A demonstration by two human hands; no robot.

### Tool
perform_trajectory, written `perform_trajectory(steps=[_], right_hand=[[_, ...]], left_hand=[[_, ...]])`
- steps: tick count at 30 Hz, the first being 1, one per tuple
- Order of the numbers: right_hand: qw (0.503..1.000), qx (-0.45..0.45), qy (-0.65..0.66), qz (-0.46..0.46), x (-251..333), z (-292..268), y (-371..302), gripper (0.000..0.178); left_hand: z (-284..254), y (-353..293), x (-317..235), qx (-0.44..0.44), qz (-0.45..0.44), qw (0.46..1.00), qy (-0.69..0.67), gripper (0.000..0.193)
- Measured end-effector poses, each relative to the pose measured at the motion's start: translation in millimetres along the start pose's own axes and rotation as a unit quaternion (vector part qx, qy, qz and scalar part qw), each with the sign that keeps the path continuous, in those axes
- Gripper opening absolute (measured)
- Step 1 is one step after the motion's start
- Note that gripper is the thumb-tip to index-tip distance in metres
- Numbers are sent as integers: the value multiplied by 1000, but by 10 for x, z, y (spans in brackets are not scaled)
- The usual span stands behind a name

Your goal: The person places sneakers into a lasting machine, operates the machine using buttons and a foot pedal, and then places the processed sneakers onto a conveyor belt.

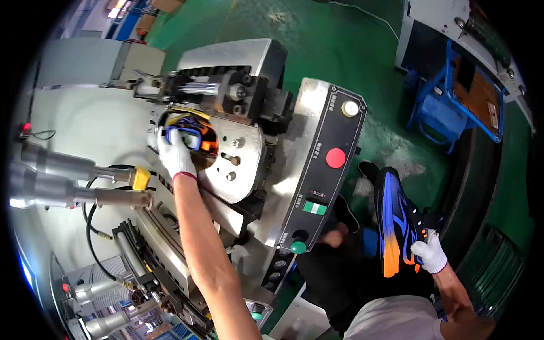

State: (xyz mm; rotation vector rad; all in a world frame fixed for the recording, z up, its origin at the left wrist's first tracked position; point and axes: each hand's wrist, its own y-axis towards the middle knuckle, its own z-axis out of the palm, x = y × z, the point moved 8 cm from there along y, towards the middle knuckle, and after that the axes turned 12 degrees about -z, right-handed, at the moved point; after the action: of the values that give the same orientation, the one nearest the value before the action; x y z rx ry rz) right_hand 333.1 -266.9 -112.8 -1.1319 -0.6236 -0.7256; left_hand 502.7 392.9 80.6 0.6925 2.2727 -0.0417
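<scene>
My left hand, in a white glove, reaches into the round opening of a metal press machine. Its fingers close on the blue edge of a dark shoe with orange patches that sits in that opening. Part of this shoe is hidden by the hand and the metal plate. Off to the right, my gloved right hand grips a sneaker by its side, near my lap. That sneaker is black and blue, fading to orange at the near end.
Between my hands stands a control panel with a red button, a white button and green switches. Metal cylinders and hoses project at the left. A blue-framed stand is at the far right on the green floor.
</scene>
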Motion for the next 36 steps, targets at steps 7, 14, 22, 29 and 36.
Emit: perform_trajectory(steps=[7,14,22,29,36], right_hand=[[999,8,2,-40,315,365,-27,46],[979,64,-45,-188,574,683,-120,67],[756,104,-371,-528,2053,2138,117,43],[717,246,-438,-485,2836,4898,882,78],[498,208,-670,-510,1930,6130,2067,53]], left_hand=[[-369,-51,-373,-70,35,981,-176,32],[-1707,-1658,-1069,-150,148,937,-280,31],[-2214,-4078,-38,192,249,923,-222,34],[-1914,-5382,1358,328,63,933,-132,32],[-1839,-5446,1693,281,-4,945,-168,36]])
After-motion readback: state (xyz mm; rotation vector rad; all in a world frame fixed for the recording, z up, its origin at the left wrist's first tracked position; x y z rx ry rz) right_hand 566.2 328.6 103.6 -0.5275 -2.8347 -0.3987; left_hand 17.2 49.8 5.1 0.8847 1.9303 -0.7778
